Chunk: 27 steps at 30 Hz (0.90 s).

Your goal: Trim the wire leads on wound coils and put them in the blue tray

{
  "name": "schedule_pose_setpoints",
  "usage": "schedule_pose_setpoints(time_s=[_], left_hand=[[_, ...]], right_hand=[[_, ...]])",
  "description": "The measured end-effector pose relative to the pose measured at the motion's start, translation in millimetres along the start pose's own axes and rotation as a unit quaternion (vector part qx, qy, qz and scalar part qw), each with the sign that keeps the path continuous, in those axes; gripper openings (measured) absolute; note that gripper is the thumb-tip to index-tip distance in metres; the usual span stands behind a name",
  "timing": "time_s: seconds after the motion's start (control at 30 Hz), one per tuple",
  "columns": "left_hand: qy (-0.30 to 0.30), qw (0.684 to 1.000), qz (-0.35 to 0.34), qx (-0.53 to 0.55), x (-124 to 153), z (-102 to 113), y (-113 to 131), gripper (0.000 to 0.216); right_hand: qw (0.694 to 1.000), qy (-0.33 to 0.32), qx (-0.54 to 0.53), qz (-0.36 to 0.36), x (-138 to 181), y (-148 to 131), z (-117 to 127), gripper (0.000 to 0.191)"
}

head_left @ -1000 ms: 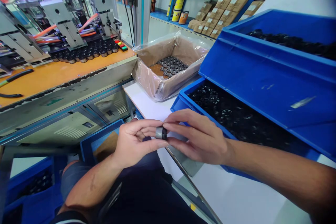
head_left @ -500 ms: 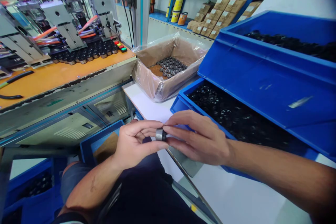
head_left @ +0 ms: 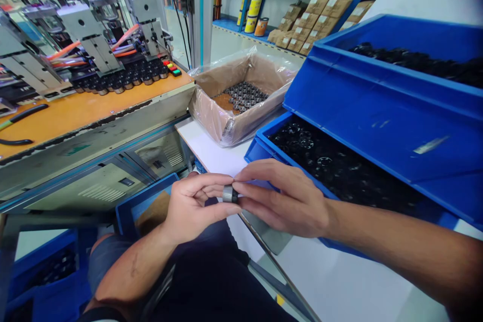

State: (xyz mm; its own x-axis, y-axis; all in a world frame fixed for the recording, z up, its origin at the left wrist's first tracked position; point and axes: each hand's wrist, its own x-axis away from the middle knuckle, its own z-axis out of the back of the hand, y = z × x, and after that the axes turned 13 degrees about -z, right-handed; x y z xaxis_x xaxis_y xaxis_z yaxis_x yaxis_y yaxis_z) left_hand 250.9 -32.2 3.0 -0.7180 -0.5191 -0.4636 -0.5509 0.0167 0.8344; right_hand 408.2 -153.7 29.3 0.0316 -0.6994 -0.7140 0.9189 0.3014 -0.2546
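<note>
A small dark metal ring part (head_left: pixel 229 194) sits pinched between both my hands above my lap. My left hand (head_left: pixel 192 206) grips it from the left with thumb and curled fingers. My right hand (head_left: pixel 287 201) pinches its right side with thumb and forefinger. Just beyond the hands stands a blue bin (head_left: pixel 264 143) filled with black round parts (head_left: pixel 332 166). A plastic-lined cardboard box (head_left: pixel 222 115) holding several small metal parts (head_left: pixel 245 96) stands farther back on the white table (head_left: pixel 211 151).
A second blue bin (head_left: pixel 377 95) is stacked tilted over the first at the right. At the left, an orange-topped machine bench (head_left: pixel 83 105) carries a row of dark parts (head_left: pixel 121 80) under clamps. More blue bins (head_left: pixel 49 271) sit low at the left. Shelves with cartons (head_left: pixel 313 20) stand behind.
Nothing has visibly changed apart from a slight shift of the view; both hands keep pinching the ring in the same place.
</note>
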Motion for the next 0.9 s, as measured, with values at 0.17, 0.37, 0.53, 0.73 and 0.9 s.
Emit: schedule_pose_setpoints(time_s=[0.17, 0.37, 0.53, 0.73, 0.9], left_hand=[[0.0, 1.0, 0.009, -0.012, -0.1, -0.5, -0.4, 0.038], [-0.001, 1.0, 0.018, -0.008, 1.0, 0.2, -0.5, 0.037], [-0.005, 1.0, 0.007, 0.01, 1.6, 1.6, -0.4, 0.041], [-0.008, 1.0, 0.011, 0.009, 2.5, 1.3, -1.6, 0.042], [-0.01, 0.999, 0.016, 0.025, 2.4, 2.6, -2.0, 0.042]], right_hand=[[1.0, 0.0, 0.006, 0.007, -1.3, -0.4, 0.7, 0.016], [1.0, 0.007, 0.008, 0.016, -0.7, 0.6, -1.0, 0.018], [1.0, 0.016, 0.008, 0.021, -0.5, 1.8, -1.8, 0.014], [0.999, 0.004, 0.013, 0.037, -2.7, 0.8, 1.0, 0.015], [1.0, 0.006, 0.002, 0.031, -1.4, 1.7, 0.6, 0.017]])
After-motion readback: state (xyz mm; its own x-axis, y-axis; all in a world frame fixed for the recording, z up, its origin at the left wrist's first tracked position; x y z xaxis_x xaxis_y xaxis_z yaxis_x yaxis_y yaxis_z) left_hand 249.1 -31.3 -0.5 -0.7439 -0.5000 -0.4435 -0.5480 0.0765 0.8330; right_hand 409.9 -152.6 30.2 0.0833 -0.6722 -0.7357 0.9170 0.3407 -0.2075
